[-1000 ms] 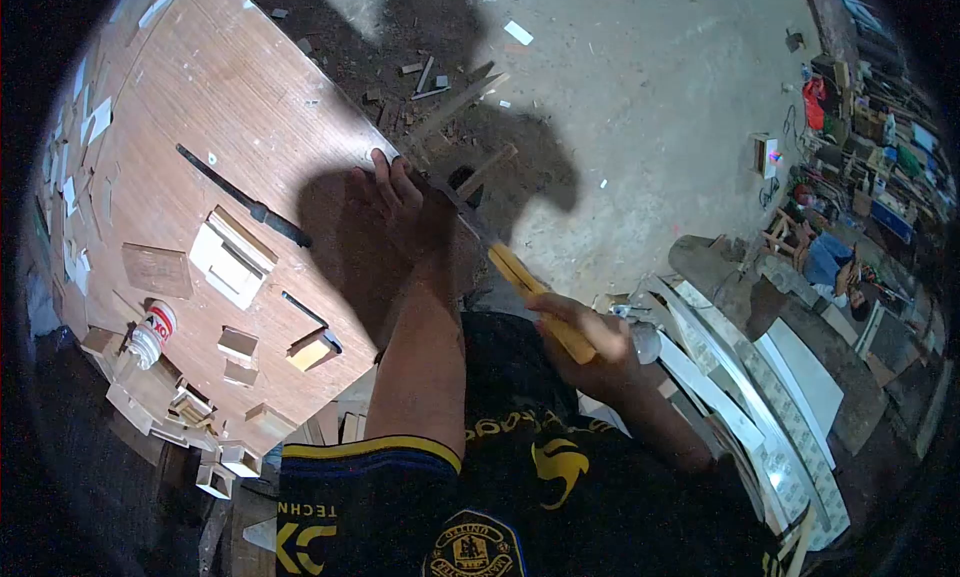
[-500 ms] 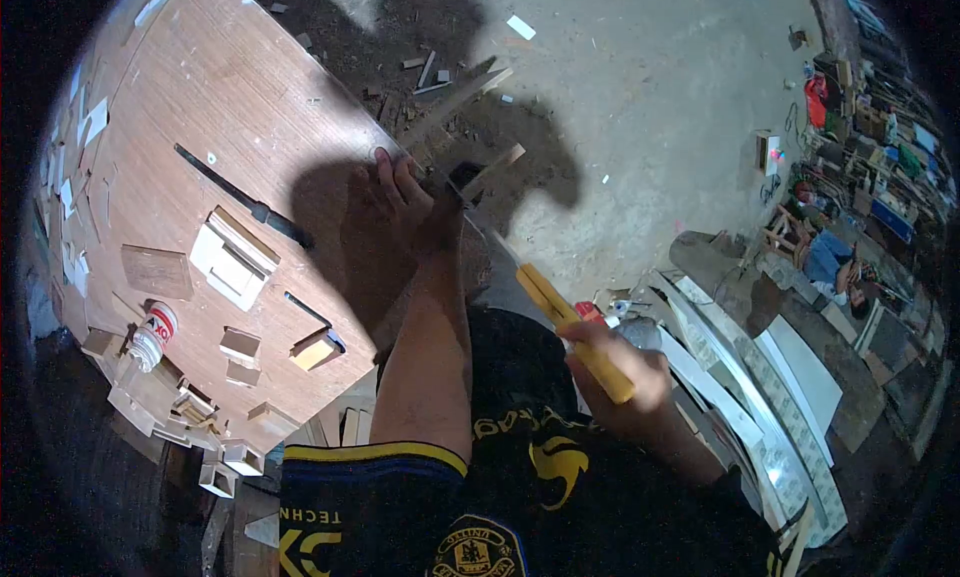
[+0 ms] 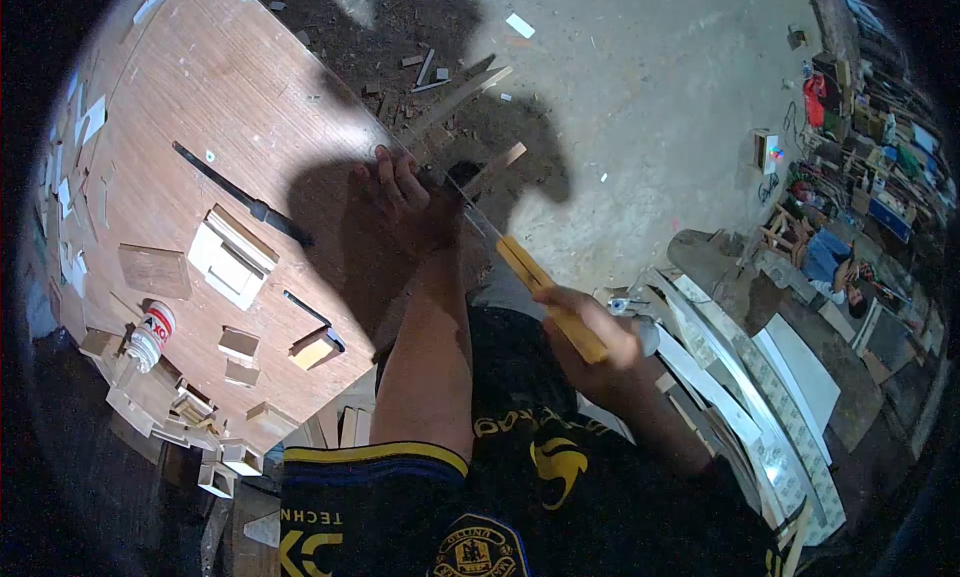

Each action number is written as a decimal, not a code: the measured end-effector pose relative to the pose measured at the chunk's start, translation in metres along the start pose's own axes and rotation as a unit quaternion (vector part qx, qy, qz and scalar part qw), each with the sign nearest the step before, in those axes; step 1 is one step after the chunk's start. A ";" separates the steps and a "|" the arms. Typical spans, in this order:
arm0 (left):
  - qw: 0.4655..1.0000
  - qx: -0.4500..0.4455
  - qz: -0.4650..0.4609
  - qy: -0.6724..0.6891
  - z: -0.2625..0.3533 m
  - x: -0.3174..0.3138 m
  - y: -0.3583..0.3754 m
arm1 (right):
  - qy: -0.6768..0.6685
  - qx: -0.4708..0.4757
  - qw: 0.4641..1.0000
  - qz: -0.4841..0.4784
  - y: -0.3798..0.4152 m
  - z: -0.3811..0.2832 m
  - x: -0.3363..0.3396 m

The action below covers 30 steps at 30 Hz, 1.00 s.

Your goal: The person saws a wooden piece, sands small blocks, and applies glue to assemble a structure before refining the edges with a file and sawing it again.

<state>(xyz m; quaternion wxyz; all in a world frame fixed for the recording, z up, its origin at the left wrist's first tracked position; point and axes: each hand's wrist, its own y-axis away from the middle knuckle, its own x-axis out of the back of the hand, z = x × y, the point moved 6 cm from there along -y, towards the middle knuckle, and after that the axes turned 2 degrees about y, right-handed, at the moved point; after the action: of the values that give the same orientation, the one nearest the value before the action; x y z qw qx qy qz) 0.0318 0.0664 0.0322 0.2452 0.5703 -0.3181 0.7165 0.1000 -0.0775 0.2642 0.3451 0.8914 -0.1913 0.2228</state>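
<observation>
My right hand (image 3: 600, 337) is closed round the yellow handle of a handsaw (image 3: 528, 266). The thin blade runs up and left to the table's edge, close beside my left hand. My left hand (image 3: 412, 202) bears down at that edge in deep shadow, its fingers bent and a little apart. It steadies a wooden strip (image 3: 505, 163) that sticks out past the edge under the blade; the gripped end is hidden. Farther along, another wooden piece (image 3: 480, 89) juts beyond the edge.
On the wood-grain table (image 3: 250, 97) lie a dark long tool (image 3: 245, 199), a white-and-wood block (image 3: 233, 257), a small blue-black tool (image 3: 312, 317), a labelled tub (image 3: 152, 335) and several small wooden boxes. Offcuts litter the floor; long panels (image 3: 750, 407) lie at right. A person (image 3: 830, 262) is at far right.
My right hand and the saw have moved up and left, bringing the handle nearer the table's edge. My left hand stays at the edge with barely any shift.
</observation>
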 end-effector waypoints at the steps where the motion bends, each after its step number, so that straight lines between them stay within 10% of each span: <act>1: 0.994 0.078 0.031 0.066 -0.005 0.003 0.000 | 0.023 0.018 1.000 0.008 0.002 -0.004 0.006; 6: 0.971 0.187 0.047 0.143 -0.006 0.020 -0.008 | 0.003 0.064 0.998 0.008 -0.001 0.004 -0.004; 15: 0.988 0.129 0.040 0.077 -0.008 0.007 0.001 | 0.004 -0.028 0.998 -0.063 -0.003 0.015 -0.001; 30: 0.974 0.129 0.103 0.154 -0.005 0.025 -0.009 | 0.016 0.111 0.994 -0.014 0.017 -0.008 0.021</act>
<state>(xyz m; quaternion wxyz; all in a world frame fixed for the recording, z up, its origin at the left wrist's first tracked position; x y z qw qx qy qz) 0.0289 0.0756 0.0577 0.1404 0.4445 -0.2384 0.8520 0.1070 -0.0878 0.2895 0.2505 0.9230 -0.1472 0.2521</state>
